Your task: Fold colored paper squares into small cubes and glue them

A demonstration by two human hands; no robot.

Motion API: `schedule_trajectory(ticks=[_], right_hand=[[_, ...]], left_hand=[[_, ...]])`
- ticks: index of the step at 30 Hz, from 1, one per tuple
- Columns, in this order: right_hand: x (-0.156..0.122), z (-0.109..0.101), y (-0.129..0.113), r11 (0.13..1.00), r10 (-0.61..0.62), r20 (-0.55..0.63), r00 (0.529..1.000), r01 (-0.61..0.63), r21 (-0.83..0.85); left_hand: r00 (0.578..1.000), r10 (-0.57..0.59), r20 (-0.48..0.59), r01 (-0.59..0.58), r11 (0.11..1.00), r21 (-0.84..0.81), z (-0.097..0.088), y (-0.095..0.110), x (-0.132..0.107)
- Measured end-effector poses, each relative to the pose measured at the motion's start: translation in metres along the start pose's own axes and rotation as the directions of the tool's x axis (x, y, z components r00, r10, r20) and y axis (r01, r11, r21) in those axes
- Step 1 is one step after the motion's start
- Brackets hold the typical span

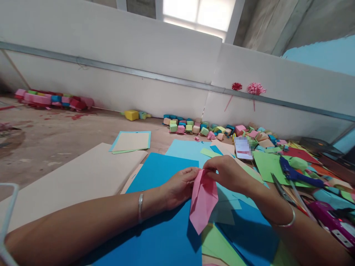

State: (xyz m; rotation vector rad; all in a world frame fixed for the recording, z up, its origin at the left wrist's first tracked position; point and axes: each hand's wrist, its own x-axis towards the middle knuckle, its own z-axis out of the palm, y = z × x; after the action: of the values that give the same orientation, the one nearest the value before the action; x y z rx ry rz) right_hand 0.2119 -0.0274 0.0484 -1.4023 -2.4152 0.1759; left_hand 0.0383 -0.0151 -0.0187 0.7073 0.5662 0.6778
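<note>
While both hands are closing on its upper edge, the folded pink paper [203, 201] is hanging point-down just over the big blue sheet [163, 229], at the middle of the worktop. The left hand [179, 186] is pinching the top left corner and the right hand [227, 173] is pinching the top right, their fingertips almost meeting, so both are clamped on the same piece. Because the paper is being worked in the air with nothing flat behind it, an uneven pull from either side could be setting the crease askew, and a hard pinch could be tearing the thin edge. At three o'clock from the pink piece, scissors [283, 192] are lying with blades apart just beside the right forearm, so an outward swing of that arm could be catching them. Beyond them a blue-handled tool [301, 176] is resting on a green sheet [267, 166]. At twelve o'clock a row of small paper cubes [199, 129] is lining the wall, and at ten o'clock a beige board [83, 177] is lying flat.
</note>
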Motion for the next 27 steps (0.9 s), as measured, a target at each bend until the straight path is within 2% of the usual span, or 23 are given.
schedule_trajectory(ticks=[7, 12, 16, 21, 27], right_hand=[[0.001, 0.006, 0.000, 0.994, -0.008, -0.033, 0.999, 0.005, -0.112], [-0.002, 0.011, 0.000, 0.965, -0.051, 0.036, 0.998, 0.059, -0.254], [-0.003, 0.014, -0.002, 0.957, -0.049, 0.055, 0.997, 0.062, -0.282], [-0.004, 0.015, -0.004, 0.962, -0.030, 0.014, 0.999, 0.032, -0.272], [-0.006, 0.008, 0.000, 0.956, -0.065, 0.164, 0.984, 0.109, -0.274]], left_hand=[[0.999, -0.006, 0.032, 0.005, 1.000, 0.021, 0.000, -0.002, 0.001], [0.998, -0.001, 0.066, 0.001, 1.000, 0.006, 0.001, -0.004, 0.005], [0.990, -0.009, 0.144, 0.008, 1.000, 0.002, 0.000, -0.004, 0.005], [0.987, -0.086, 0.138, 0.086, 0.996, 0.006, -0.001, -0.001, 0.004], [0.991, -0.097, 0.096, 0.101, 0.994, -0.039, 0.004, 0.004, 0.001]])
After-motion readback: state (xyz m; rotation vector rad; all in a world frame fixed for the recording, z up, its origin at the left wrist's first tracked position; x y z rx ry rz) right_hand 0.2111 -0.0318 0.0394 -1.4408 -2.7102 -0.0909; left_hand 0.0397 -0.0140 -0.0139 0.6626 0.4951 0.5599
